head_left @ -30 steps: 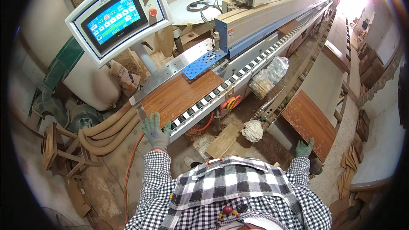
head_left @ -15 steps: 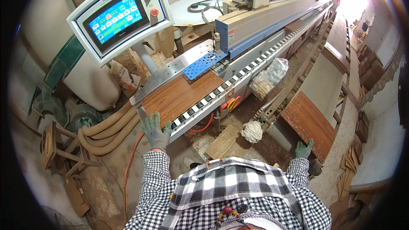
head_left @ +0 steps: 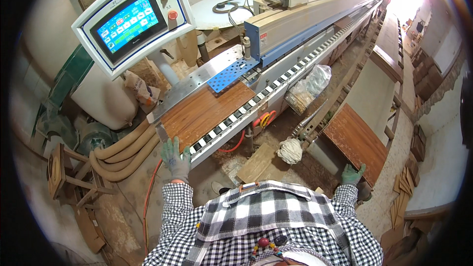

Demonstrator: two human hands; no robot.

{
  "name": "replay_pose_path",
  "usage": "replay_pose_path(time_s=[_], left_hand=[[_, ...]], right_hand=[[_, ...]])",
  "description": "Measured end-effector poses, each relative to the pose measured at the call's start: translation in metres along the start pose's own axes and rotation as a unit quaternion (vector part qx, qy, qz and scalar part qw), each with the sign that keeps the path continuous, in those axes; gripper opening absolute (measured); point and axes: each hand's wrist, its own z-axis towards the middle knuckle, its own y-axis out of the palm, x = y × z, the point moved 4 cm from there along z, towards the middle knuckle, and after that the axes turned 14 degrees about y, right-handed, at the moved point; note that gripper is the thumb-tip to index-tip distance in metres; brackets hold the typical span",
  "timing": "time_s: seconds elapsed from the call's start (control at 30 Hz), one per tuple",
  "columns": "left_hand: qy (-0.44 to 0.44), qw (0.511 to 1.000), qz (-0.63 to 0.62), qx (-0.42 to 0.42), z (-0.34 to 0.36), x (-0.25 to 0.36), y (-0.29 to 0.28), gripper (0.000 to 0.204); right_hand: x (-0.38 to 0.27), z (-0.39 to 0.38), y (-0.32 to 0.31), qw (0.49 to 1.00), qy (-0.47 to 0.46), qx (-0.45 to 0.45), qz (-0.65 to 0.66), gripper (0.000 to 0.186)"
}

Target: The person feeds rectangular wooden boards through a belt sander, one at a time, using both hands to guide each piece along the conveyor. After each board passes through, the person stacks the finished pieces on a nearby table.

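My left hand (head_left: 175, 160), in a grey glove with green fingers, is at the near end of a brown wood-grain board (head_left: 207, 111). Its fingers are spread, the tips by the board's near edge. That board lies flat on the metal machine bed, its far part reaching below a blue perforated plate (head_left: 231, 75). Beside the board runs a black-and-white segmented conveyor track (head_left: 241, 111). My right hand (head_left: 353, 174), gloved alike, is at the near edge of a second brown board (head_left: 357, 140) on the right. Its fingers are apart; some tips are hard to make out.
A control panel with a lit screen (head_left: 129, 24) stands at left. The long machine (head_left: 300, 32) stretches away. Between the hands are a crumpled white cloth (head_left: 289, 151), a loose wooden plank (head_left: 258, 163) and a bag-lined box (head_left: 310, 88). Tan hoses (head_left: 123, 155) and a wooden stool (head_left: 74, 172) sit left.
My left hand has drawn back slightly toward me along the near end of the board. The right hand has barely shifted. The whole view has turned a little.
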Motion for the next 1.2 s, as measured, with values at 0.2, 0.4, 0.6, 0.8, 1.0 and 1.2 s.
replay_pose_path(time_s=[0.2, 0.4, 0.6, 0.8, 1.0, 1.2], left_hand=[[-0.011, 0.999, 0.013, -0.039, 0.010, 0.010, 0.000, 0.062], [-0.008, 0.997, -0.003, -0.072, 0.035, 0.040, 0.008, 0.063], [0.003, 0.993, -0.003, -0.117, 0.065, 0.078, 0.021, 0.064], [0.044, 0.987, -0.089, -0.130, 0.095, 0.095, 0.049, 0.068], [0.102, 0.979, -0.151, -0.087, 0.100, 0.108, 0.040, 0.066], [0.138, 0.973, -0.176, -0.057, 0.061, 0.110, 0.021, 0.070]], right_hand=[[-0.019, 0.017, -0.025, 0.997, -0.020, 0.056, 0.047, 0.094], [-0.033, 0.032, -0.042, 0.998, -0.028, 0.043, 0.045, 0.085], [-0.047, 0.056, -0.064, 0.994, -0.002, 0.086, 0.073, 0.088], [-0.048, 0.045, -0.053, 0.994, -0.006, 0.095, 0.052, 0.088], [-0.040, 0.005, -0.027, 1.000, -0.016, -0.019, -0.017, 0.074], [-0.012, -0.029, -0.002, 0.991, 0.021, -0.064, -0.119, 0.053]])
